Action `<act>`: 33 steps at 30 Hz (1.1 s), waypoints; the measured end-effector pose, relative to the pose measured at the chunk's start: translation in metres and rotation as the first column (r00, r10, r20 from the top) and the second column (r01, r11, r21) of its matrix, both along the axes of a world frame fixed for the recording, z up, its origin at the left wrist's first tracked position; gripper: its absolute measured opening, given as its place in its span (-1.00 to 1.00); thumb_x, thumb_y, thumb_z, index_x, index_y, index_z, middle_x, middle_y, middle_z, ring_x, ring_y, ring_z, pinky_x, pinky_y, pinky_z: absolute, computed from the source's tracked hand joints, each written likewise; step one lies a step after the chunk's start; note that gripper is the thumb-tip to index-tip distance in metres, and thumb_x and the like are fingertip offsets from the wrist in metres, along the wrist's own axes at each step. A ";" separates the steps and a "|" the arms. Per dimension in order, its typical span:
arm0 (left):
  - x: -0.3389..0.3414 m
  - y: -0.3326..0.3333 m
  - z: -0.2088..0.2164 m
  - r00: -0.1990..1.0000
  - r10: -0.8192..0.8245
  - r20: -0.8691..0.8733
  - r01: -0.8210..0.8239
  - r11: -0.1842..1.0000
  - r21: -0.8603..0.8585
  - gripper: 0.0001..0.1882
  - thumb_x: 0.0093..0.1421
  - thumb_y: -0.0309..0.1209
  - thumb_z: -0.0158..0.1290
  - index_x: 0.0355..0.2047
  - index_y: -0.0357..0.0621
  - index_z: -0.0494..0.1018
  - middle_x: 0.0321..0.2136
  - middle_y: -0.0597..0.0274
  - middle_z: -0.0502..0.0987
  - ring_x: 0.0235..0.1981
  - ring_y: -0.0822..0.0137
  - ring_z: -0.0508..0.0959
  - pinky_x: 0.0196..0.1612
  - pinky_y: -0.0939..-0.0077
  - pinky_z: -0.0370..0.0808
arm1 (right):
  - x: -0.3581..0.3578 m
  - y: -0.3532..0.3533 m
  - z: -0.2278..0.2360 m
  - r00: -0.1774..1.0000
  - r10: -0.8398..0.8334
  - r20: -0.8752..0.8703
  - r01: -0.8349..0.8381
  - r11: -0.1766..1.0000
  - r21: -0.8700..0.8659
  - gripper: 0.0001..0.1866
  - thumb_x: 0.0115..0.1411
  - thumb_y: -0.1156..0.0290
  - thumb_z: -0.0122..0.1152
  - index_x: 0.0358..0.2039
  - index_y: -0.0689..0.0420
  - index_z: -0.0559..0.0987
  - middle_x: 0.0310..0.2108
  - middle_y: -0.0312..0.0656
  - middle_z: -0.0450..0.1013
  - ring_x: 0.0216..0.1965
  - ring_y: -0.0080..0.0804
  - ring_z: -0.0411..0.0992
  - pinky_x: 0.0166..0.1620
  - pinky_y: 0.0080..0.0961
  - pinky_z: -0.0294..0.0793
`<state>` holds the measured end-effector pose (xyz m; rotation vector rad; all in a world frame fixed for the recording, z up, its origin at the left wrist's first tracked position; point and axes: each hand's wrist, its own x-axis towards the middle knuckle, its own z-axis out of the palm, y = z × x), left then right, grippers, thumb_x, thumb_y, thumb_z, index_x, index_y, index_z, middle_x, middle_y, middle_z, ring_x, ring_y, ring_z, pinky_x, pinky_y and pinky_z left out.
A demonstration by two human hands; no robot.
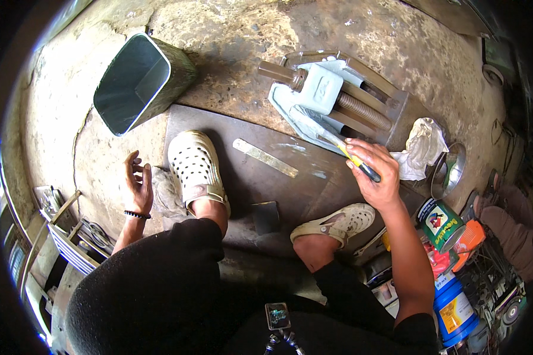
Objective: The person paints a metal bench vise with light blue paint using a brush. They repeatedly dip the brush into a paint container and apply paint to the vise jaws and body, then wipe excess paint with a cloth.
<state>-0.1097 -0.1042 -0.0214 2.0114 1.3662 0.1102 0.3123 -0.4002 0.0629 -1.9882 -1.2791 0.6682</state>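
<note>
Vise (pixel 323 89) on the floor (pixel 231 47), right of the bin (pixel 180 74): front end largely pale blue; rear body brown, presumably left to coat. Right hand (pixel 378 176): fingers closed around the brush (pixel 344 147), bristles over the blue part. Left hand (pixel 138 188): fingers loosely curled, nothing visibly held.

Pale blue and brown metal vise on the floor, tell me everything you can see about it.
The pale blue and brown metal vise lies screw side up on the stained concrete floor, ahead and to the right. Its smooth block looks painted pale blue; its rails look brown and bare. A ridged threaded screw runs between them, and a square-ended stub juts out at left. The right hand's yellow-and-black-handled tool overlaps its near side; whether the tip touches is unclear.
</note>
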 end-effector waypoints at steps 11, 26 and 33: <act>0.002 0.002 -0.009 1.000 -0.016 0.024 0.015 1.000 0.009 -0.54 0.28 -0.44 0.07 0.18 -0.16 0.31 -0.17 0.12 0.46 -0.28 0.40 0.46 -0.30 0.50 0.47 | 0.023 0.001 0.011 1.000 -0.019 -0.012 0.018 0.997 -0.081 -0.68 0.00 0.63 0.33 -0.16 0.24 0.62 -0.14 -0.04 0.59 -0.15 -0.12 0.57 -0.05 -0.34 0.49; -0.002 0.003 -0.014 0.999 -0.016 0.045 0.016 1.000 0.021 -0.55 0.27 -0.42 0.08 0.16 -0.17 0.33 -0.19 0.13 0.46 -0.29 0.39 0.45 -0.27 0.48 0.45 | 0.034 -0.025 0.034 0.997 -0.081 0.017 0.083 0.967 -0.240 -0.67 0.01 0.65 0.28 -0.14 0.23 0.62 -0.12 -0.01 0.59 -0.09 -0.11 0.56 0.01 -0.33 0.49; -0.003 0.003 -0.015 0.998 -0.001 0.056 0.000 1.000 0.017 -0.54 0.25 -0.45 0.09 0.16 -0.18 0.33 -0.19 0.12 0.46 -0.30 0.40 0.45 -0.28 0.49 0.45 | 0.034 -0.030 0.051 0.994 -0.076 0.082 0.095 0.961 -0.258 -0.67 0.01 0.65 0.28 -0.14 0.22 0.62 -0.14 -0.01 0.59 -0.08 -0.10 0.56 0.03 -0.33 0.47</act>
